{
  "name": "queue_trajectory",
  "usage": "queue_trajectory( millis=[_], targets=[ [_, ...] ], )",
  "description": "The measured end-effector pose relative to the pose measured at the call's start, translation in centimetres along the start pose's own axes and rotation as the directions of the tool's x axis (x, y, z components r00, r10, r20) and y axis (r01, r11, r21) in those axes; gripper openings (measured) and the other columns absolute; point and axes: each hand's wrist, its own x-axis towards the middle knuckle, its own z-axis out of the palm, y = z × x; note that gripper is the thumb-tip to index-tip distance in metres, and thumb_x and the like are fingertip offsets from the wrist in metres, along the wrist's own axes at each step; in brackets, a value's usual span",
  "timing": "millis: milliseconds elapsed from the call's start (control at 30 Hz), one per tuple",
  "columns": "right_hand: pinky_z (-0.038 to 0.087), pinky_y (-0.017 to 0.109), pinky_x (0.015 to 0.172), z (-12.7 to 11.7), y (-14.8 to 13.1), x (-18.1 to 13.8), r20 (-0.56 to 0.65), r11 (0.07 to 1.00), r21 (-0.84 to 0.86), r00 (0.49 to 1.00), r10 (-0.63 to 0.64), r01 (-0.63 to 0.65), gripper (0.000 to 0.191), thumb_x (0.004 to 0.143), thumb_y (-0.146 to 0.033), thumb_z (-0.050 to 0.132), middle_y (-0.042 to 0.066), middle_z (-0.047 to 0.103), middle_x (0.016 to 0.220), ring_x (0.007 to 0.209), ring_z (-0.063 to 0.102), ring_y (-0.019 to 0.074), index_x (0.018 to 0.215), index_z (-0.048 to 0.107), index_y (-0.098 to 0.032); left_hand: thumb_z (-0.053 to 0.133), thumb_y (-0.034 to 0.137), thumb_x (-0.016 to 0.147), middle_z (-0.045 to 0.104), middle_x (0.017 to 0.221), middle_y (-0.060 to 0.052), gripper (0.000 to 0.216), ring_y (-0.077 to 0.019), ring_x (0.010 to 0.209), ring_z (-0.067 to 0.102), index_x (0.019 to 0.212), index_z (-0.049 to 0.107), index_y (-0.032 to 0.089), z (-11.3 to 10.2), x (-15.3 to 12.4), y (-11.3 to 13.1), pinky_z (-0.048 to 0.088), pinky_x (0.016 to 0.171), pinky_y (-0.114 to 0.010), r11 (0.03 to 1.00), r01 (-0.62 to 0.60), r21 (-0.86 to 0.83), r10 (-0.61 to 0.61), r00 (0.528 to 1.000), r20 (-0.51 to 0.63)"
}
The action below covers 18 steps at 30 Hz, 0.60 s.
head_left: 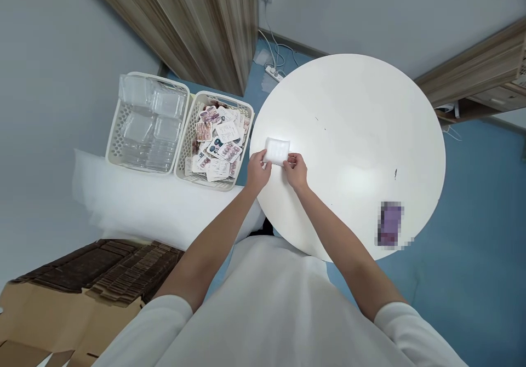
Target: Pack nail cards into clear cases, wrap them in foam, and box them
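A small, whitish, see-through rectangular packet [277, 151] is at the left side of the round white table [349, 115]. Its exact kind is hard to make out; faint rounded shapes show through its surface. At its left lower corner, my left hand [258, 172] pinches the edge between thumb and fingers. The right lower corner is gripped the same way by my right hand [296, 170]. To the left of my hands stands a white basket [181, 164] heaped with printed cards that carry sets of coloured press-on nails [229, 151].
Further left, another white basket [112, 142] holds clear plastic boxes [142, 126]. White wrapping sheet [164, 205] lies in front of both. Flattened cardboard [53, 312] is stacked at lower left. A blurred purple item [390, 224] rests on the table's right. A power strip [274, 73] lies behind.
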Motion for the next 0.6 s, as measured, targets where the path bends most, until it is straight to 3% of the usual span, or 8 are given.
queue_trajectory(
  millis=[367,600],
  targets=[
    [0.043,0.028,0.076,-0.8,0.0,-1.1,0.023,0.998,0.062,1.0,0.009,-0.01,0.035,0.076,-0.037,0.047,0.002,0.051,0.1,0.079,0.051,0.0111,0.107,0.043,-0.022,0.053,0.02,0.075,0.04,0.126,-0.012,0.06,-0.021,0.113,0.044,0.129,0.029,0.021,0.5,-1.3,0.1,0.043,0.089,-0.035,0.996,0.035,-0.078,-0.039,0.997,-0.061],
    [0.044,0.029,0.073,-4.5,2.1,-5.2,0.109,0.998,0.04,0.993,0.045,-0.049,0.042,0.073,-0.038,0.049,0.004,0.048,0.108,0.075,0.051,0.0107,0.112,0.041,-0.024,0.054,0.023,0.075,0.036,0.129,-0.011,0.06,-0.0224,0.12,0.036,0.129,0.029,0.021,0.1,-5.5,1.1,0.039,0.093,-0.037,0.998,0.037,-0.042,-0.043,0.989,-0.145]
  ],
)
